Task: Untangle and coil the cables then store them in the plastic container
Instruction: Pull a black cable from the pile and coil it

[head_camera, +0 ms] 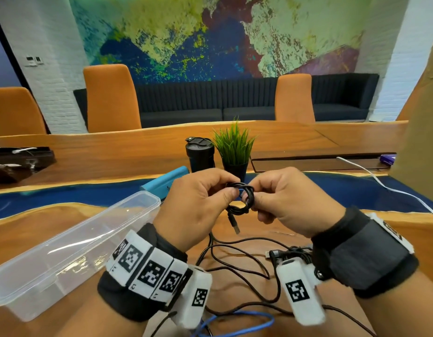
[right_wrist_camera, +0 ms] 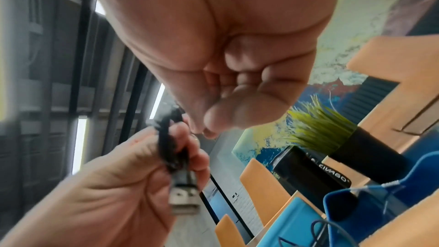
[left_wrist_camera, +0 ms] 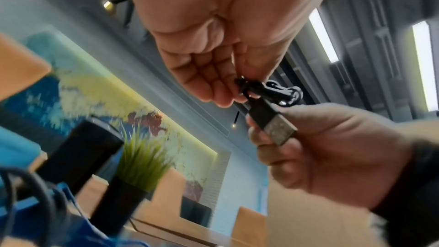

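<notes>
A small black cable coil (head_camera: 242,198) hangs above the table, held between both hands. My left hand (head_camera: 198,203) pinches its left side and my right hand (head_camera: 281,200) pinches its right side. Its USB plug (head_camera: 234,227) dangles below the coil; the same USB plug (left_wrist_camera: 273,121) (right_wrist_camera: 184,192) shows close up in both wrist views. The clear plastic container (head_camera: 71,249) lies open on the table to the left of my left hand. More black cables (head_camera: 237,261) and a blue cable (head_camera: 244,322) lie loose on the table under my wrists.
A black tumbler (head_camera: 200,154) and a potted green plant (head_camera: 234,149) stand behind my hands. A turquoise case (head_camera: 166,183) lies beside the container's far end. A white cable (head_camera: 390,188) runs along the right. Orange chairs (head_camera: 110,98) and a dark sofa (head_camera: 234,100) stand beyond the table.
</notes>
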The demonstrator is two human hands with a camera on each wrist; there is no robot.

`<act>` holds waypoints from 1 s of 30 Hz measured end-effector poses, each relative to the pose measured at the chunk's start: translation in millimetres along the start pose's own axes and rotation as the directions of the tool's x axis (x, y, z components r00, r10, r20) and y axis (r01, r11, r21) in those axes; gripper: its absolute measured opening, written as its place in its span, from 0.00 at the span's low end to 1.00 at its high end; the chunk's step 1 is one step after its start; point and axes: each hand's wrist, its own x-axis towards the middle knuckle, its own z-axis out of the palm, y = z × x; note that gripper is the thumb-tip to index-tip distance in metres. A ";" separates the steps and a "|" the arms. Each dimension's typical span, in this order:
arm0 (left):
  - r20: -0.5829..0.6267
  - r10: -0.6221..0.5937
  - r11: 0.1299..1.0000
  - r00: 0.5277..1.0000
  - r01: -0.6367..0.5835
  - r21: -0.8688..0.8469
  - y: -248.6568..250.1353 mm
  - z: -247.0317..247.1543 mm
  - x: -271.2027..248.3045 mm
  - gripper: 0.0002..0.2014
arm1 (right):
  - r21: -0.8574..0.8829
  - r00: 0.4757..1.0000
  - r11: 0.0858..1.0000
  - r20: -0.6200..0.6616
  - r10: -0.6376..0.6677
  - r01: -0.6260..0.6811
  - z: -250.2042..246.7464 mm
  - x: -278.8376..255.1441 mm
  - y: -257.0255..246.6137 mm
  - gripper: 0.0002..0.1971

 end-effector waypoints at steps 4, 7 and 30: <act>-0.013 -0.013 0.976 1.000 0.015 0.217 -4.5 2.2 0.7 0.03 | -0.230 0.921 0.950 -0.279 -0.270 0.209 -2.4 -2.2 -7.7 0.04; 0.001 -0.057 0.975 0.998 0.055 0.215 -6.2 7.2 1.3 0.03 | -0.315 0.895 0.881 -0.158 -0.416 0.353 3.2 -9.3 -16.8 0.04; -0.024 -0.047 0.999 0.999 0.047 -0.013 -6.4 7.7 2.6 0.03 | 0.167 0.966 0.981 -0.253 -0.055 0.100 3.9 0.7 -2.3 0.07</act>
